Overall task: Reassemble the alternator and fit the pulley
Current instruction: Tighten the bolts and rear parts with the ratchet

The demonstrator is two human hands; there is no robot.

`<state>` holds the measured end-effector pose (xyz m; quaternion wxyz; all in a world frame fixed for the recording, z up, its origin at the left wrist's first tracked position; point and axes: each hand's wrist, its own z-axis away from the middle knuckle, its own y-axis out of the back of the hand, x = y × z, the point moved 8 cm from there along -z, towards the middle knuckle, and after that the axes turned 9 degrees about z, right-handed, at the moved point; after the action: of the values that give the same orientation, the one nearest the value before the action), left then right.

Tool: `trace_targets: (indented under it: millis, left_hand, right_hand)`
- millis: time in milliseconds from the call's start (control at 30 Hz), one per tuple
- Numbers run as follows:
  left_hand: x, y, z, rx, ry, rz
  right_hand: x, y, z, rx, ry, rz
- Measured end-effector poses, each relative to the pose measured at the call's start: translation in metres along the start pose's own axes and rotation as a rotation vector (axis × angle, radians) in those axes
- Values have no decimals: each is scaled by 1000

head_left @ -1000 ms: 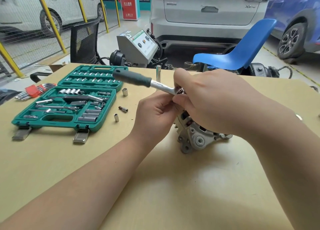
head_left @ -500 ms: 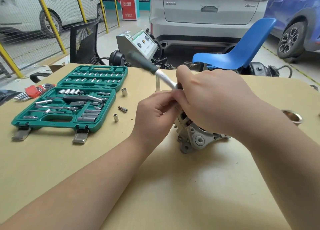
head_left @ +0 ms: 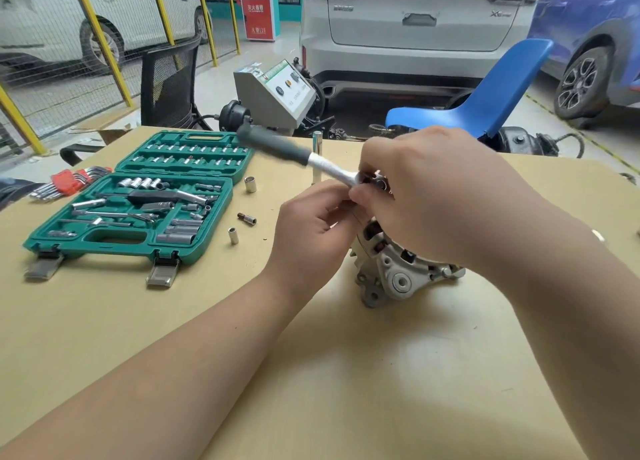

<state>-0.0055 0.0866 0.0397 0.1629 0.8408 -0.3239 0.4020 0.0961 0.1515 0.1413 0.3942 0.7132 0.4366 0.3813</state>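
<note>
An open green socket case (head_left: 138,210) full of chrome sockets and bits lies at ten o'clock on the tan table (head_left: 381,390), with a red-holdered hex key set (head_left: 65,182) just beside its left edge. Three loose sockets (head_left: 250,184) (head_left: 247,218) (head_left: 233,235) lie near the case's right edge. Beyond the table stand a black mesh chair (head_left: 169,82) at eleven o'clock, a grey control box (head_left: 277,92) at twelve, a blue plastic chair (head_left: 485,109) at one, and parked cars (head_left: 415,19).

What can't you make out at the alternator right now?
Head view only:
- Fastener or socket under the ratchet head: hidden by the right hand.
- Top of the alternator, pulley included: covered by both hands.
- What the left hand fingertips touch: hidden.
- Ratchet handle: motion-blurred.
- Socket sizes in the green case: too small.
</note>
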Motion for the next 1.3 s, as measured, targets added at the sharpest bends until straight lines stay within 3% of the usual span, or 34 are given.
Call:
trace_targets:
  millis: [167,400,600,833,1067,1167,1300]
  left_hand:
    - [-3,-1,-1,14,7,102]
    - [-1,3,0,-6,-51,-88]
    - [-1,0,-2,-37,3,101]
    - [-3,2,-2,-25,-10,-76]
    - [-4,2,-3,8,45,109]
    - [-1,2,-4,30,28,88]
    - [3,2,-5,10,1,32]
  right_hand:
    - [11,-7,-5,4,-115,-68]
    - [2,-2,-2,-115,58,-161]
    - [4,-7,-4,-34,-106,-108]
    - [-7,-3,2,-176,48,-141]
    - [8,-9,-7,-92,-174,-50]
    - [21,-9,-7,-76,-148,26]
    - [28,-13,-8,-77,-92,-78]
